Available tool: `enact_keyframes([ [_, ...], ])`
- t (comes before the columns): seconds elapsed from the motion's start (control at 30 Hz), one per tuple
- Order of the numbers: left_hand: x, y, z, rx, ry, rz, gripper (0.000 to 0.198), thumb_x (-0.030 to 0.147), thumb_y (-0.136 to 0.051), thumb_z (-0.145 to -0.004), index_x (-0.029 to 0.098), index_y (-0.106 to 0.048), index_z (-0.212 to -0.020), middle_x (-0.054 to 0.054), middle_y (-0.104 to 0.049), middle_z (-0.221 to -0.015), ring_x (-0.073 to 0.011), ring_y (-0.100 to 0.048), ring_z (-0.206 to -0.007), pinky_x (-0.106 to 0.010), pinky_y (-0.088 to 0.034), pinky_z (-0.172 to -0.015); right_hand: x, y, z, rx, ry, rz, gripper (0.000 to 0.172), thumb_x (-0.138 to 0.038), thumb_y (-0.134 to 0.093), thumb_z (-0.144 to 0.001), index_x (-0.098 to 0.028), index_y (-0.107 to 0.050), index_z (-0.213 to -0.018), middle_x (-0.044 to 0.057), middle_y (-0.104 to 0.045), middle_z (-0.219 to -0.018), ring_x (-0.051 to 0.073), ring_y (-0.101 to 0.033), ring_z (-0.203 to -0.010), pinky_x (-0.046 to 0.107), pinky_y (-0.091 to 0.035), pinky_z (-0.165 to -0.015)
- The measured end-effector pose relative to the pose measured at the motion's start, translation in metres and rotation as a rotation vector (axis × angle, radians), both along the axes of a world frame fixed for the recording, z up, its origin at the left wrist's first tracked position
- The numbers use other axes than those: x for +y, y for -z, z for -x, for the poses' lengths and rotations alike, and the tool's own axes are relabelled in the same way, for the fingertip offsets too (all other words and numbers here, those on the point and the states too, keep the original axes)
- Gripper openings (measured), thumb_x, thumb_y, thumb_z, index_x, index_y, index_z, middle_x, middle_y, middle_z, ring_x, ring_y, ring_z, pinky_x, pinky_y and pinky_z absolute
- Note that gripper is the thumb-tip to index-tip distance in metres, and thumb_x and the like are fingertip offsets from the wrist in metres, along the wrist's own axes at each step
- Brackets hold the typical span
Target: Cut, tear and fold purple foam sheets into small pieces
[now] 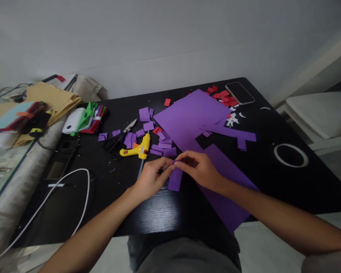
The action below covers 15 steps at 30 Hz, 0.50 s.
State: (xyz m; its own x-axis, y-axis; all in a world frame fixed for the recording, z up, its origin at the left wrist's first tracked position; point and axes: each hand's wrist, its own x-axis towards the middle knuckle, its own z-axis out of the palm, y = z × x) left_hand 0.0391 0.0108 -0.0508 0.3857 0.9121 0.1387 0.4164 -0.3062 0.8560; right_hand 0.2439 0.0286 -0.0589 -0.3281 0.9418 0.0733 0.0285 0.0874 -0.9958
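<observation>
My left hand (pixel 154 175) and my right hand (pixel 197 167) meet over the front middle of the black table. Both pinch the upper end of a purple paper strip (pixel 175 179), whose lower part hangs down between them. The fingertips hide the pinched end. Just beyond my left hand lies a yellow glue gun (pixel 136 149) with a glue stick (pixel 141 168) poking out of its back. Small purple paper pieces (pixel 165 143) lie scattered past the hands. Under my right forearm rests a large purple sheet (pixel 224 182), and another purple sheet (pixel 191 113) lies farther back.
Scissors (pixel 121 138) lie left of the glue gun. Red scraps (pixel 229 99), white scraps (pixel 232 120) and a phone (pixel 240 93) are at the back right, a white ring (pixel 291 155) at the right. A white cable (pixel 86 189) loops across the left. A chair (pixel 321 113) stands beyond the right edge.
</observation>
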Motion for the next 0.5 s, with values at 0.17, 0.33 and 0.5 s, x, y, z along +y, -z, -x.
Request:
enact_keyframes([
  [0.17, 0.002, 0.0012, 0.0001, -0.074, -0.061, 0.02, 0.019, 0.033, -0.063, -0.099, 0.016, -0.067, -0.091, 0.004, -0.055, -0.066, -0.0084, -0.048, -0.058, -0.02, -0.041, -0.055, 0.0035, -0.0032, -0.001, 0.112, 0.002, 0.13, 0.021, -0.041, -0.076, -0.087, -0.021, -0.077, -0.095, 0.003, -0.076, -0.092, 0.017, -0.071, -0.085, 0.03, -0.06, -0.08],
  [0.33, 0.0021, 0.0014, 0.0003, -0.097, -0.074, 0.056, 0.02, 0.033, -0.063, -0.099, 0.015, -0.068, -0.093, 0.003, -0.058, -0.068, -0.0083, -0.05, -0.058, -0.019, -0.042, -0.055, 0.0049, -0.0027, -0.0006, 0.174, -0.003, 0.226, 0.025, -0.043, -0.081, -0.082, -0.019, -0.077, -0.089, 0.002, -0.074, -0.082, 0.016, -0.069, -0.074, 0.03, -0.06, -0.074],
  [0.5, 0.0015, 0.0003, -0.001, -0.09, -0.083, 0.081, 0.022, 0.035, -0.064, -0.098, 0.015, -0.064, -0.088, 0.004, -0.056, -0.065, -0.0086, -0.05, -0.058, -0.02, -0.043, -0.056, 0.0023, -0.0027, -0.0014, 0.067, 0.029, 0.101, 0.017, -0.036, -0.076, -0.086, -0.02, -0.077, -0.087, 0.001, -0.073, -0.079, 0.016, -0.068, -0.073, 0.029, -0.058, -0.072],
])
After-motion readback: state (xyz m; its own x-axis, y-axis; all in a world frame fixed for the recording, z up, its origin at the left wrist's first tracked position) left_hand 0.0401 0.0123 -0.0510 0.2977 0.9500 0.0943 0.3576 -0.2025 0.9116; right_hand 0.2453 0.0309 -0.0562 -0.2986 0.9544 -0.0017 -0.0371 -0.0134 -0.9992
